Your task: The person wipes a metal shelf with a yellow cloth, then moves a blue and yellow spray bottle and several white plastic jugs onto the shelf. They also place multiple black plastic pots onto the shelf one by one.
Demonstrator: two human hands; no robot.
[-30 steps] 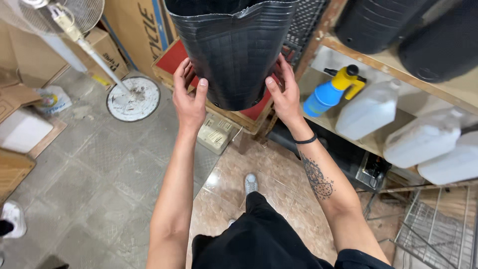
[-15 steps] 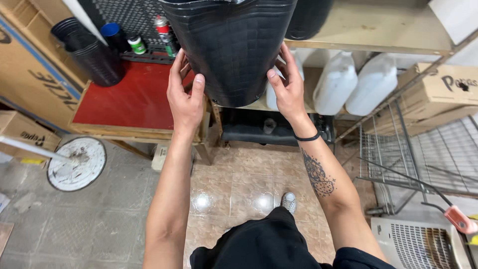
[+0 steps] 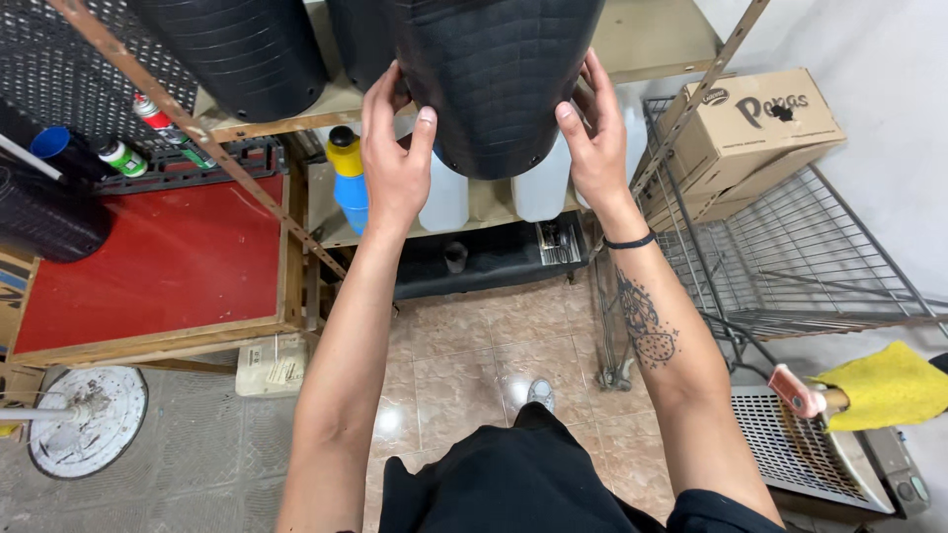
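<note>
A stack of ribbed black plastic pots (image 3: 494, 79) hangs in front of me, held between both palms near its bottom. My left hand (image 3: 393, 158) presses its left side and my right hand (image 3: 595, 138) presses its right side, fingers spread upward. Behind the pot stands a wooden shelf (image 3: 652, 39), and another black pot (image 3: 237, 54) rests on that shelf to the left. My right wrist wears a thin black band, and the forearm below it is tattooed.
White jugs (image 3: 538, 188) and a blue and yellow spray bottle (image 3: 348, 173) sit on the lower shelf. A red-topped table (image 3: 158, 266) lies left, a wire rack (image 3: 790, 257) with a cardboard box (image 3: 750, 128) right, a yellow cloth (image 3: 889, 385) near it, a fan base (image 3: 84, 419) on the floor.
My view has swung right, from the red table toward the shelf and wire rack. Both hands keep the same grip on the pot stack, which now sits against the upper shelf.
</note>
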